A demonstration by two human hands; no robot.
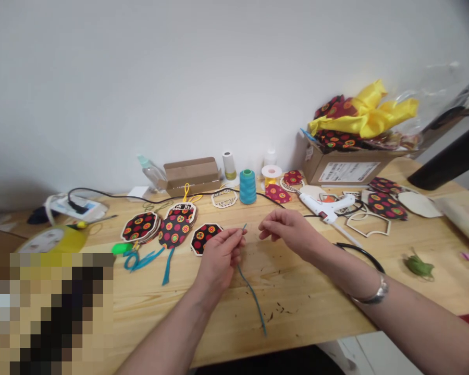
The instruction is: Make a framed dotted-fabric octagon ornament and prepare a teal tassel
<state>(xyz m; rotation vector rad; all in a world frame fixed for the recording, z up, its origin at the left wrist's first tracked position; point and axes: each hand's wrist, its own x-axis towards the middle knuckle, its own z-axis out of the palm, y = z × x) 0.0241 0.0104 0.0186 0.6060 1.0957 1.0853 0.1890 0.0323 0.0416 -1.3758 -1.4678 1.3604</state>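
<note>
My left hand (223, 252) pinches a thin blue cord (255, 298) between thumb and fingers. A short end pokes up above the fingertips, and the longer part hangs down over the wooden table. To its right, my right hand (284, 230) hovers with fingers curled and thumb close to them; whether anything thin is between them cannot be seen. Just behind my left hand lies a black octagonal panel with a flower pattern (203, 237), partly covered by the hand. A cone of blue thread (247, 188) stands upright farther back.
At left are stacked patterned panels (138, 227), a patterned piece with a blue tassel (175, 229) and a green object (122, 248). A white glue gun (323, 207), wooden frames (369, 224) and green cord (419, 265) lie right. Behind stands a cardboard box (338, 167) of fabric.
</note>
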